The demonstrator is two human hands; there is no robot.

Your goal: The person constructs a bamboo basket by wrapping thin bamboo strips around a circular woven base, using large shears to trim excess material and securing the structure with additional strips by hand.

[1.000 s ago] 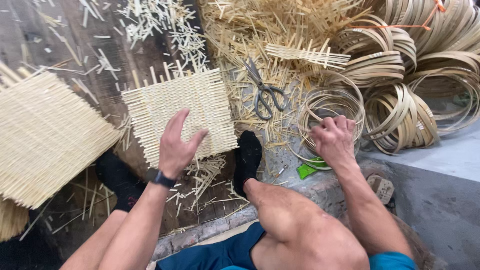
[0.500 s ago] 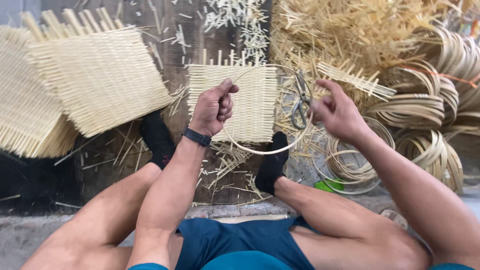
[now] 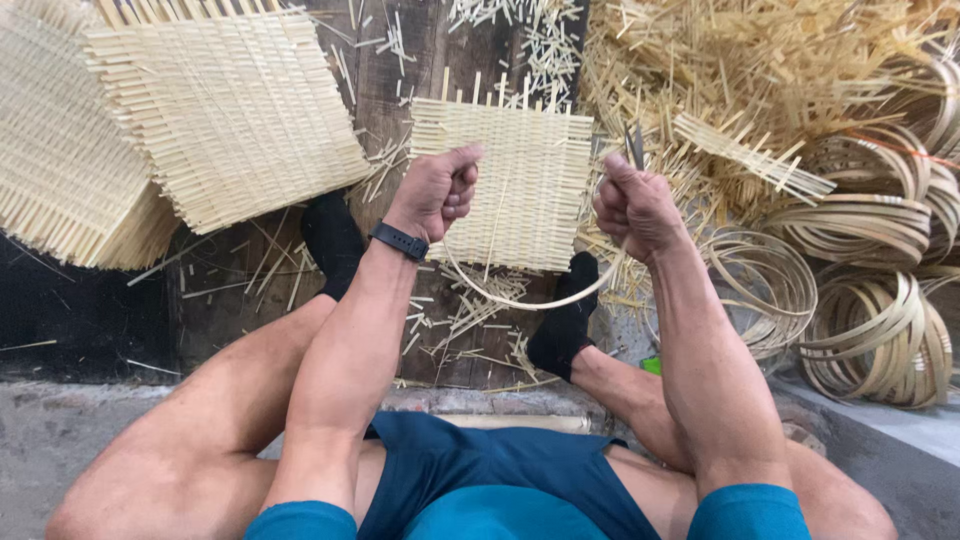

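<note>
- Between both fists, seen from the head camera: thin bamboo strip (image 3: 520, 298) bent into a loop, still open on top.
- Left hand (image 3: 433, 192) and right hand (image 3: 630, 205) each clenched on one strip end.
- Beyond the knuckles: square woven mat (image 3: 510, 180), woven but rimless.
- Right of the right hand: finished hoops (image 3: 870, 335).

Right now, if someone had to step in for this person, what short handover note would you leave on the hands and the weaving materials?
Left hand: fist closed on one end of a thin bamboo strip, raised over the woven mat.
Right hand: closed on the strip's other end; the strip sags in a curve between both hands.
The mat lies flat on the dark boards between the feet. Finished woven panels are stacked to the left; coiled strip hoops lie to the right.
Done: strip picked up and bent.
Left: the strip is not yet touching the mat.
</note>
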